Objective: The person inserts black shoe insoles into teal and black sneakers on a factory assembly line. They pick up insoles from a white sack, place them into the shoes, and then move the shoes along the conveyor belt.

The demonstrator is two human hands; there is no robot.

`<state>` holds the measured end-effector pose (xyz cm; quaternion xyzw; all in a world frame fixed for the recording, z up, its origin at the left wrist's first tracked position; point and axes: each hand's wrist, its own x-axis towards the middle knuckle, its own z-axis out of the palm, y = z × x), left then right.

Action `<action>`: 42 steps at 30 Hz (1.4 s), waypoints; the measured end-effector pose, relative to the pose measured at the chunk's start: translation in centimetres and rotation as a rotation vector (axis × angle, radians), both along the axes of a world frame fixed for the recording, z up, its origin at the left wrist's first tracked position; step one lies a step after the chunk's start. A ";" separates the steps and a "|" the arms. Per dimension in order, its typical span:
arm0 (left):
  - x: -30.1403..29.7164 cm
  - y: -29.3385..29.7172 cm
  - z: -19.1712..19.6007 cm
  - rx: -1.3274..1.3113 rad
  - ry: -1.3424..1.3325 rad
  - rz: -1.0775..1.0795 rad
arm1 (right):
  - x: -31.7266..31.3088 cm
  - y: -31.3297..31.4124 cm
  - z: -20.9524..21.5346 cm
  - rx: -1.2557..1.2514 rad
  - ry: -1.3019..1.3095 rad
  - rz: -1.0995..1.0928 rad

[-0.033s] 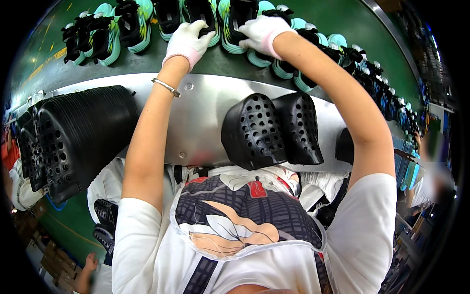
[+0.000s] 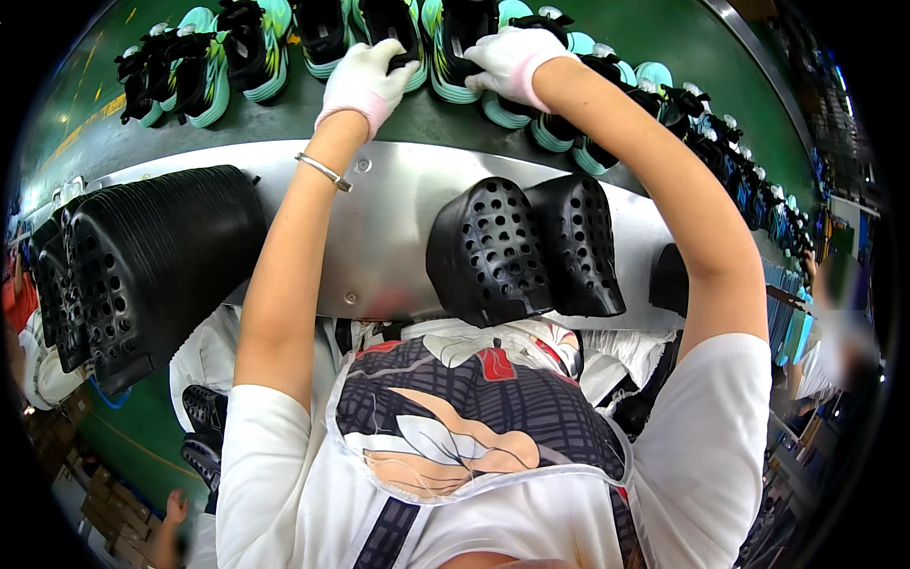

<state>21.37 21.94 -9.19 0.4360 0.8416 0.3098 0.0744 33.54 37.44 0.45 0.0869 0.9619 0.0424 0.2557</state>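
Note:
Both hands wear white gloves with pink cuffs and reach to the far side. My left hand point(image 2: 365, 83) has its thumb and fingers closed on the heel of a black and mint-green sneaker point(image 2: 387, 27). My right hand point(image 2: 517, 64) curls its fingers at the heel edge of the neighbouring sneaker point(image 2: 463, 43); part of that grip is hidden behind the glove. The two sneakers stand side by side, heels toward me. Nearer to me, two black perforated plastic toe-shaped inserts point(image 2: 498, 242) rest on a metal shelf point(image 2: 384, 228).
A long stack of the same black inserts point(image 2: 161, 256) lies at the left end of the shelf. More sneakers point(image 2: 254, 47) line the green surface point(image 2: 284, 119) on both sides, the row curving away to the right. Other people are partly visible at both edges.

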 end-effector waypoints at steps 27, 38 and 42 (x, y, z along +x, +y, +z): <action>2.8 -7.6 1.1 0.145 -0.318 -0.046 | 21.0 -10.4 9.3 -0.292 0.565 -0.190; 6.9 -7.3 8.8 0.663 -1.657 -0.769 | 11.7 -11.6 13.5 -0.434 0.824 0.104; 6.2 -6.9 7.4 0.804 -1.756 -0.534 | 7.9 -11.7 10.9 -0.445 0.731 -0.038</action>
